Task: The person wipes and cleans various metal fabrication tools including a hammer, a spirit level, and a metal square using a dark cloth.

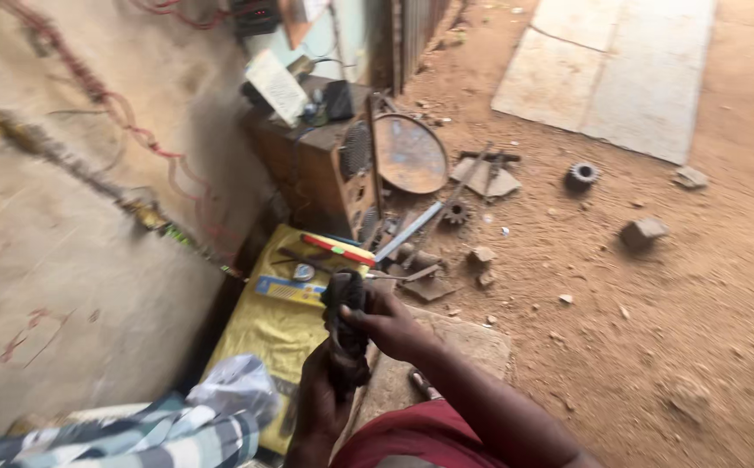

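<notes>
Both my hands hold a dark, greasy black object [344, 325] in front of me, low in the head view. My right hand [390, 325] grips its upper part from the right. Beneath it, my left hand [318, 403] is wrapped around the lower part. The object looks like a rag or a grimy part; blur keeps me from telling which. Just behind it lies a yellow cloth [264, 325] with a red and yellow tool [338, 249] and a blue flat pack [289, 290].
A rusty brown metal box [308, 165] stands by the wall, a round rusty disc [409, 153] leaning on it. Metal bars, gears [581, 174] and stones litter the dirt floor. A concrete slab [611, 69] lies far right. Checked cloth [134, 438] sits at bottom left.
</notes>
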